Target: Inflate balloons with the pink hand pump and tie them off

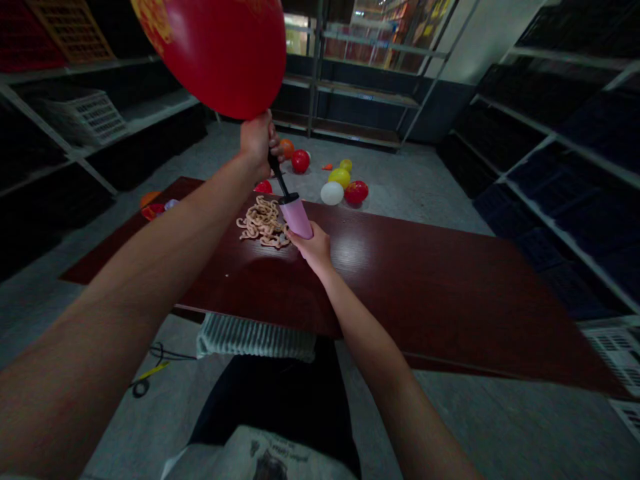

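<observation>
The left hand (257, 139), raised above the worktop (425, 280), has its grip closed tight on the neck of the red balloon (215, 50). The balloon swells up and to the left of the hand, round, glossy and yellow-printed. From that fist the pump (296, 215) slants down and right, black rod into pink barrel. The right hand (313, 250) wraps the barrel fully, just beside a heap of limp pale balloons (263, 223).
</observation>
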Demonstrator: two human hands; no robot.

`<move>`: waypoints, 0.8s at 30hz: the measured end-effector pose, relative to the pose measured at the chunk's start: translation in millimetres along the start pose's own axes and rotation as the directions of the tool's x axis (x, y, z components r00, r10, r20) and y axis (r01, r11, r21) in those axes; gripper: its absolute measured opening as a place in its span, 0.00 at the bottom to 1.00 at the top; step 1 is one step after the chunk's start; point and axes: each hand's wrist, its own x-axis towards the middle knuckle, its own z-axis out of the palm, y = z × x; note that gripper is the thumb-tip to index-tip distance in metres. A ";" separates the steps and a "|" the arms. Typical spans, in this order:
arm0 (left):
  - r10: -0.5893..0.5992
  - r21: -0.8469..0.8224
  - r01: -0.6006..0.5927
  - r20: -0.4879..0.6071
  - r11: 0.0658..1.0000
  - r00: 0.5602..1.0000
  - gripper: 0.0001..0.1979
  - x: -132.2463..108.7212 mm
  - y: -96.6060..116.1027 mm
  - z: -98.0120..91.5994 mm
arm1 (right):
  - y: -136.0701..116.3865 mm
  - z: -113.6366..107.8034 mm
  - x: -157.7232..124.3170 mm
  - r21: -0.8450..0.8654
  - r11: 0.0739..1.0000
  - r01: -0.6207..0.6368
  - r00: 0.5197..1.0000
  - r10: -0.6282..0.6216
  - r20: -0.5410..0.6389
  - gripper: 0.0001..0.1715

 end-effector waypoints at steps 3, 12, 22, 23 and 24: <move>0.079 0.008 -0.079 -0.049 0.997 0.996 0.26 -1.1 25.6 0.6 | -2.4 -2.2 -0.1 -0.059 0.997 0.041 0.999 -0.042 -0.027 0.27; 0.323 0.141 -0.330 0.067 0.933 0.944 0.28 -25.2 84.7 32.7 | -7.5 -6.6 0.0 0.000 0.998 0.070 0.996 -0.070 -0.052 0.27; 0.353 0.163 -0.407 0.282 0.899 0.892 0.29 -28.5 26.5 93.1 | -3.2 -10.1 -3.5 -0.022 1.000 -0.021 0.977 0.016 -0.212 0.24; 0.341 0.151 -0.396 0.294 0.906 0.893 0.29 -25.3 14.8 95.7 | -2.4 -9.6 -2.9 -0.010 1.000 -0.029 0.974 0.026 -0.227 0.23; 0.339 0.138 -0.389 0.290 0.911 0.895 0.29 -22.5 1.5 96.9 | -1.3 -9.0 -2.1 0.004 0.999 -0.037 0.970 0.037 -0.238 0.23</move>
